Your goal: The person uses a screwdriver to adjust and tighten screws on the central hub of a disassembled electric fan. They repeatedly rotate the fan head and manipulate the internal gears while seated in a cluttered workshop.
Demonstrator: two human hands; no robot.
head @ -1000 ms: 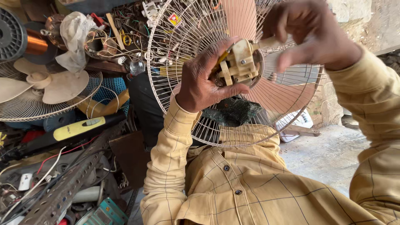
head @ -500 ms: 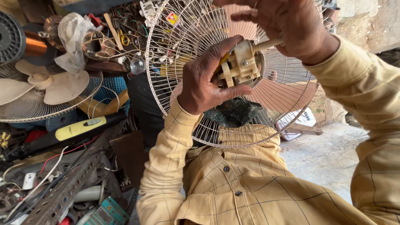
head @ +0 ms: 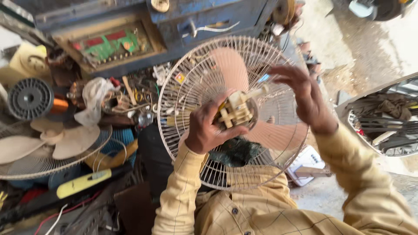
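Cream plastic motor housing [head: 237,111] sits gripped in our left hand [head: 204,130] against the wire fan guard [head: 191,87], while our right hand [head: 305,98], fingers spread, hovers beside its shaft.

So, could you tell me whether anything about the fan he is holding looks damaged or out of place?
Yes. The fan has no rear housing: its cream gearbox sits bare at the middle of the grille, gripped by the left hand. The right hand is by the shaft tip. A second fan lies flat among loose parts on the left.
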